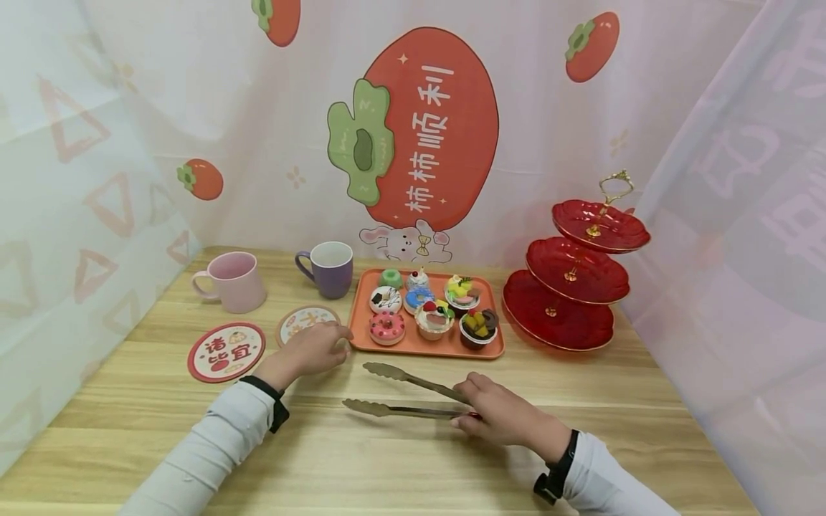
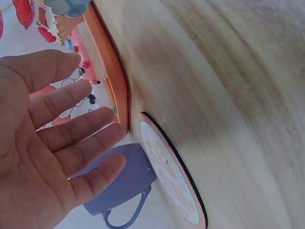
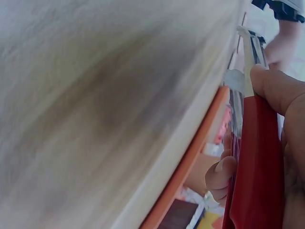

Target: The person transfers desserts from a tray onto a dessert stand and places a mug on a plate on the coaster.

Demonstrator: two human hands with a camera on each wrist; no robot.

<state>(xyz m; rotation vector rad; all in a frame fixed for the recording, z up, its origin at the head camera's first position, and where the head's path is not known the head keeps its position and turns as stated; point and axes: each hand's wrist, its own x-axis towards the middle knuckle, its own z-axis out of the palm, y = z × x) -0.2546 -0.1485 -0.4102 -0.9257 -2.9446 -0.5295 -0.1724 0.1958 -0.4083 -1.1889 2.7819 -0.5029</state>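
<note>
My right hand (image 1: 493,412) grips a pair of metal tongs (image 1: 413,411) by red handles (image 3: 259,157), thumb on one arm and fingers on the other. The tongs' scalloped tips are spread apart and point left, in front of the orange tray (image 1: 426,351). At the tray's front left corner is my left hand (image 1: 316,349); in the left wrist view its fingers (image 2: 81,129) are extended and hold nothing. On the tray lie a pink donut (image 1: 387,327), a white donut (image 1: 385,299), a blue donut (image 1: 418,299), a green donut (image 1: 390,279) and several cupcakes (image 1: 477,328).
A three-tier red stand (image 1: 558,326) with a gold handle is right of the tray. To the left are a purple mug (image 1: 333,271), a pink mug (image 1: 237,283), a red-rimmed coaster (image 1: 226,352) and a tan-rimmed coaster (image 1: 303,319) partly behind my left hand. Printed cloth hangs behind and at both sides.
</note>
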